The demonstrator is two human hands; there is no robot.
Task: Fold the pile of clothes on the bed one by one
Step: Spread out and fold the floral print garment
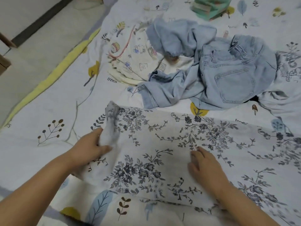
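Floral garment point(162, 152), white with grey-blue flower sprays, lies spread across the near part of the bed point(40, 111), reaching off past its right side; the left hand point(91, 147) grips the garment's left edge, fingers and thumb curled round a bunched fold that stands up blurred above the knuckles; the right hand point(205, 165) rests flat on the cloth near its middle, fingers straight and spread, grasping nothing; both bare forearms enter from the near edge. Beyond the garment, toward the middle of the bed, sits the pile: light-blue jeans point(211, 70) crumpled with 1 back pocket facing up, lying partly over a cream cartoon-print garment point(133, 57) to their left; a white piece with dark lettering point(290, 66) shows at the right side, touching the jeans. At the far edge lies a mint-green folded item point(210, 7), well apart from the pile. A yellow strip point(53, 75) runs along the bed's left edge, with pale floor point(24, 22) past it.
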